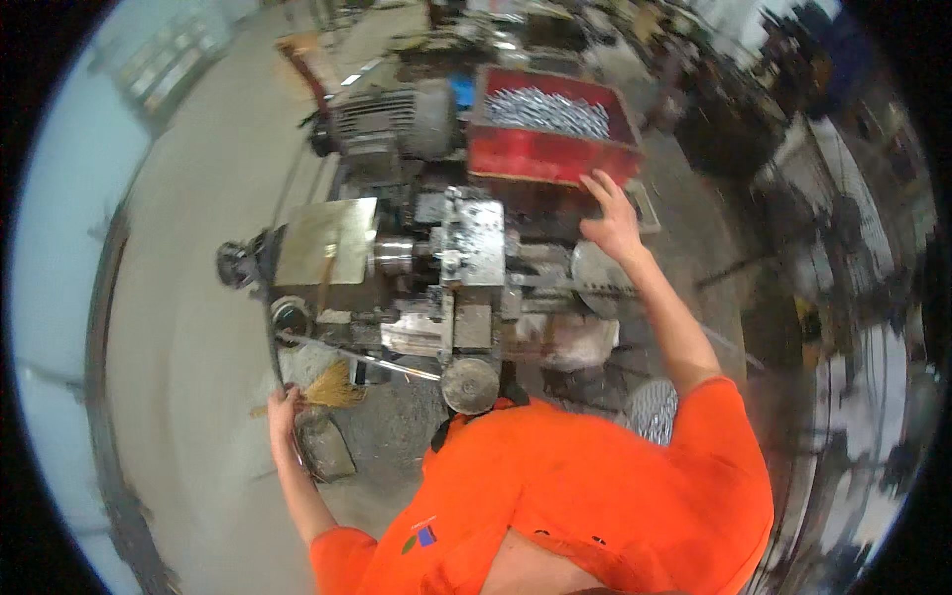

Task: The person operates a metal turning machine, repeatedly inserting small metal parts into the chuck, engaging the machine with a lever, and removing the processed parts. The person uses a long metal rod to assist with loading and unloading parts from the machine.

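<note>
On the left, my left hand [285, 407] is closed around the lower end of a long dark lever [272, 342] that curves down from the side of a small lathe [476, 243]. My right hand [612, 220] is raised at the right, fingers apart and holding nothing. Its fingertips are by the front lower corner of a red bin [526, 154] filled with small shiny metal parts [550, 111]; whether they touch it I cannot tell. A round chuck or spindle [395, 255] sits between the lathe's flat metal cover [327, 241] and its tool block [476, 243].
An electric motor [387, 119] stands behind the lathe. Below my left hand's side, a straw brush [335, 385] lies near a dustpan [325, 446]. A round handwheel [469, 385] juts toward my body. More metal parts [653, 412] lie low at my right. Blurred machinery fills the right side.
</note>
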{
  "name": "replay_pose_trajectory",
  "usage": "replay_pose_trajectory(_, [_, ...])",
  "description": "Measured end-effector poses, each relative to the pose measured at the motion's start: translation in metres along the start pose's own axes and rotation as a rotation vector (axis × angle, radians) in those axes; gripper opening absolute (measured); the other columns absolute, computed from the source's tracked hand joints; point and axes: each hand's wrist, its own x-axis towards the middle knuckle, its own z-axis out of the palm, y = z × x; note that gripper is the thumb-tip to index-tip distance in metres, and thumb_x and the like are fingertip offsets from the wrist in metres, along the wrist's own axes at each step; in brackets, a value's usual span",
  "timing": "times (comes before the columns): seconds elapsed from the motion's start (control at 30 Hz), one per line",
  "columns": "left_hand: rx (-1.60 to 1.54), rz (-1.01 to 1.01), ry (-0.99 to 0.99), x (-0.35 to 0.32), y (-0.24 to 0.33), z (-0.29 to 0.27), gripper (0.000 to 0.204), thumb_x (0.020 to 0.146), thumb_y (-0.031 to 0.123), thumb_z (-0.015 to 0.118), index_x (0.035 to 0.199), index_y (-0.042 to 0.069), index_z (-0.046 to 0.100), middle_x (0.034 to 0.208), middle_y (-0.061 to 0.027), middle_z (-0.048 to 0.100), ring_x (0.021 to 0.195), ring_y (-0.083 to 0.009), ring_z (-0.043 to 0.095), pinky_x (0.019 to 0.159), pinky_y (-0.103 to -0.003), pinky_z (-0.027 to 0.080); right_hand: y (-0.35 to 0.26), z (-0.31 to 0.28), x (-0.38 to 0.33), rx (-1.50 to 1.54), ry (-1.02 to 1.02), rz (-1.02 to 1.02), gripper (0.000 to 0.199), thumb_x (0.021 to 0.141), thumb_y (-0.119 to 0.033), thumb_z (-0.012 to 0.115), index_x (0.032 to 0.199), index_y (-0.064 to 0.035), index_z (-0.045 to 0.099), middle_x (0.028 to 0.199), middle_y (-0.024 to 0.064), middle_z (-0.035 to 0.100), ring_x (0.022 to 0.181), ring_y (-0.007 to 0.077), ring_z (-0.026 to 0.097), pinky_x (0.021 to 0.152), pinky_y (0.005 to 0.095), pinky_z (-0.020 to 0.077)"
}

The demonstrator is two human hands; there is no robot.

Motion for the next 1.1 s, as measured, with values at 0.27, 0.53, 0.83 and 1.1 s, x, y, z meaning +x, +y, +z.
replay_pose_trajectory(0.27, [-0.04, -0.192, -0.019, -0.028, -0.004, -0.025, 0.045, 0.083, 0.031, 0.06, 0.116, 0.002, 0.05, 0.089, -0.01, 0.058, 0.08, -0.0211, 0.058, 0.073, -0.033, 0.05, 0.114, -0.066, -0.311, -0.18, 0.064, 0.977, 0.035, 0.06, -0.017, 0.06, 0.094, -0.0092, 0.068, 0.095, 0.0154, 0.064, 0.089, 0.0285, 0.062, 0.081, 0.0335, 0.0479])
replay_pose_trajectory(0.53, [0.201, -0.296, 0.049, -0.01, 0.011, -0.024, 0.041, 0.082, 0.027, 0.058, 0.113, 0.0, 0.052, 0.087, -0.0162, 0.058, 0.073, -0.0233, 0.057, 0.069, -0.034, 0.049, 0.094, -0.048, -0.474, -0.384, -0.581, 1.409, 0.028, 0.072, -0.025, 0.052, 0.084, -0.0044, 0.067, 0.098, 0.0204, 0.062, 0.092, 0.0335, 0.06, 0.084, 0.0388, 0.0474])
replay_pose_trajectory(0.83, [0.29, -0.261, 0.179, -0.02, -0.001, -0.025, 0.036, 0.081, 0.017, 0.058, 0.109, -0.004, 0.049, 0.087, -0.0174, 0.056, 0.073, -0.0246, 0.058, 0.059, -0.032, 0.051, 0.141, 0.031, -0.516, -0.324, -0.719, 1.211, 0.031, 0.071, -0.022, 0.055, 0.094, -0.0034, 0.062, 0.11, 0.0162, 0.055, 0.101, 0.0299, 0.056, 0.086, 0.0351, 0.0463])
replay_pose_trajectory(1.1, [0.305, -0.197, 0.271, -0.05, -0.019, -0.029, 0.029, 0.082, 0.009, 0.056, 0.108, -0.003, 0.047, 0.087, -0.0145, 0.055, 0.074, -0.0218, 0.057, 0.057, -0.032, 0.051, 0.141, 0.033, -0.494, -0.331, -0.905, 0.97, 0.031, 0.07, -0.023, 0.052, 0.087, -0.0015, 0.066, 0.114, 0.0188, 0.055, 0.1, 0.0315, 0.056, 0.087, 0.0359, 0.0463])
